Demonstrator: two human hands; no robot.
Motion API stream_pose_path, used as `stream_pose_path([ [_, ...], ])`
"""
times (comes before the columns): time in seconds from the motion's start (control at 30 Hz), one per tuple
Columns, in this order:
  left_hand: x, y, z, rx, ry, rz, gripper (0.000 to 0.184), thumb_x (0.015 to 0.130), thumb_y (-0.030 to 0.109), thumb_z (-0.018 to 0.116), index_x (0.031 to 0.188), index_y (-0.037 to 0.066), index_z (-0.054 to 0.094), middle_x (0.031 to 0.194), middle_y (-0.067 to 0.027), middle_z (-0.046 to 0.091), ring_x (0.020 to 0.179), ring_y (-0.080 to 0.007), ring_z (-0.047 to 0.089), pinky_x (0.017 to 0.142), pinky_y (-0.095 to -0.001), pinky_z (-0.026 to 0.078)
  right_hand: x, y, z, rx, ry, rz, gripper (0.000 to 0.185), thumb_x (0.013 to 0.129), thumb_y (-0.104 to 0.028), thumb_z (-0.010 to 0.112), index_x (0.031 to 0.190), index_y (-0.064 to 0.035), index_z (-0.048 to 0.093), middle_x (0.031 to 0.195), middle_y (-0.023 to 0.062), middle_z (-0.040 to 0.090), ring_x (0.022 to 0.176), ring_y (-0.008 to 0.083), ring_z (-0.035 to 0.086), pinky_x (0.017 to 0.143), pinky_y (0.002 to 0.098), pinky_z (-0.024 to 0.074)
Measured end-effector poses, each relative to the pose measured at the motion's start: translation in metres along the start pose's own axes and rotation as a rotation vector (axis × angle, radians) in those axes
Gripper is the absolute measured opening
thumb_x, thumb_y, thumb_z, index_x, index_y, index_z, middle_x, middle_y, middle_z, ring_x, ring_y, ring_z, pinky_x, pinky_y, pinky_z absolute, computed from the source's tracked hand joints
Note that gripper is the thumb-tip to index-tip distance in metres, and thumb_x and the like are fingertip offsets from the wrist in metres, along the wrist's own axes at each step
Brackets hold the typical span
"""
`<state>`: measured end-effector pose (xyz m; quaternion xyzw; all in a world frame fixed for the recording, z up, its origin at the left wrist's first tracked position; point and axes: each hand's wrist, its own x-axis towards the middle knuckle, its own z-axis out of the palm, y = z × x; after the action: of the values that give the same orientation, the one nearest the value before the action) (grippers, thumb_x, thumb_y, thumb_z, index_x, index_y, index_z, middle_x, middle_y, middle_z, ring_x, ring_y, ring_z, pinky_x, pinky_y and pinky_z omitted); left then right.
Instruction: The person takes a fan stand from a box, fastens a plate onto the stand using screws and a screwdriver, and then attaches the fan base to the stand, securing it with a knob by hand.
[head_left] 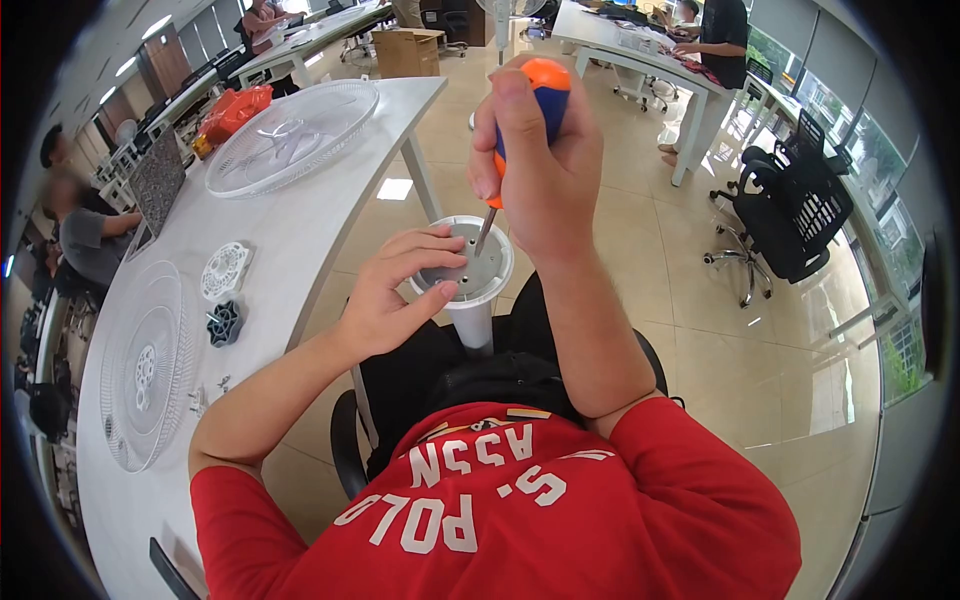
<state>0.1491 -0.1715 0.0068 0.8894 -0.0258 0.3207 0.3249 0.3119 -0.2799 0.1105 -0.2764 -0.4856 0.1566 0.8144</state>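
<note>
My right hand [545, 160] is wrapped round the orange and blue handle of a screwdriver [547, 95]. The shaft points down, and its tip is at the grey underside of a round white fan base [500, 283]. That base faces up, with a white tube [472, 328] below it between my legs. My left hand [400, 285] lies over the left side of the base, fingers stretched across the grey plate and thumb at the near rim. Small dark holes show in the plate. Whether the tip sits in a screw cannot be made out.
On the white table [270, 330] to my left lie two fan grilles [290, 140], a white round part [226, 270], a dark knob [223, 323], small screws [224, 381] and a red bag [232, 112]. Black office chairs [790, 205] stand right. Other people are at tables further off.
</note>
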Motion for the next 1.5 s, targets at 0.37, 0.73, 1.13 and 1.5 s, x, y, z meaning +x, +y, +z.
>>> stream_pose_path([
  [0.37,0.011,0.026,-0.008,-0.039,-0.049,-0.162,0.015,0.098,0.005,0.069,0.110,0.001,0.077,0.124,-0.0131,0.074,0.133,-0.0309,0.061,0.110,-0.0395,0.047,0.008,-0.003,-0.064,-0.859,-0.536,-0.058,0.032,0.091,-0.025,0.079,0.111,-0.0052,0.063,0.086,0.0025,0.062,0.072,0.0136,0.058,0.066,0.0285,0.0493],
  [0.73,0.017,0.025,-0.019,0.076,0.043,-0.251,0.015,0.100,0.009,0.066,0.110,0.001,0.074,0.107,-0.0149,0.072,0.109,-0.0310,0.069,0.089,-0.0373,0.053,-0.029,0.048,-0.080,-0.512,-0.593,0.649,0.049,0.089,-0.028,0.082,0.131,-0.0110,0.064,0.104,0.0029,0.064,0.072,0.0085,0.060,0.057,0.0234,0.0511],
  [1.13,0.023,0.028,-0.037,0.322,-0.060,-0.091,0.021,0.092,-0.001,0.069,0.112,0.004,0.076,0.104,-0.0133,0.071,0.103,-0.0313,0.065,0.090,-0.0386,0.052,-0.034,0.060,-0.070,-0.372,-0.585,0.783,0.064,0.087,-0.030,0.087,0.144,-0.0136,0.062,0.088,-0.0006,0.066,0.055,0.0056,0.052,0.050,0.0219,0.0432],
  [1.5,0.022,0.036,-0.034,0.341,-0.058,-0.072,0.024,0.087,-0.008,0.069,0.108,0.002,0.076,0.098,-0.0141,0.071,0.088,-0.0300,0.070,0.077,-0.0360,0.055,-0.034,0.055,-0.066,-0.391,-0.569,0.772,0.062,0.086,-0.024,0.087,0.141,-0.0094,0.063,0.089,0.0004,0.066,0.055,0.0068,0.051,0.050,0.0235,0.0423],
])
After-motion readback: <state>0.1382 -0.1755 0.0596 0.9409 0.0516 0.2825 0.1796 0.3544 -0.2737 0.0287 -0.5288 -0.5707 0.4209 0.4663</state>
